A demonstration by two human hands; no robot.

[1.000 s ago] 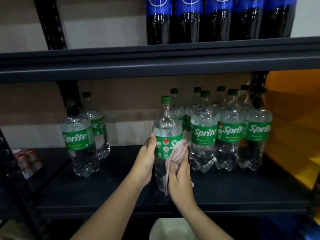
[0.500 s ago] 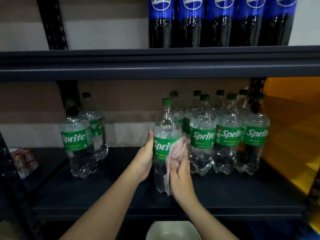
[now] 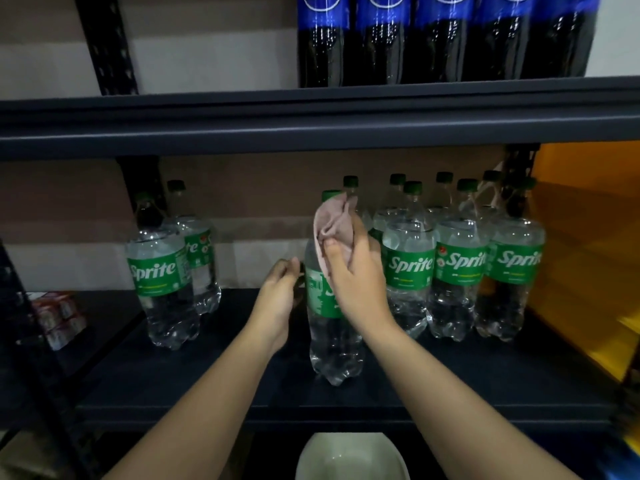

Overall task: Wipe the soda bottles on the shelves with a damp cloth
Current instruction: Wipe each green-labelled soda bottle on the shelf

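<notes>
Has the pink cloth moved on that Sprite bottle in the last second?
Yes. The pink cloth has gone up the Sprite bottle, from its green label to the neck and cap, carried by the right hand.

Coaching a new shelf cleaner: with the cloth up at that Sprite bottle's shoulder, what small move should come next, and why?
Probably rub the pink cloth over the green cap: the right hand holds it just beneath, while the left hand steadies the Sprite bottle.
</notes>
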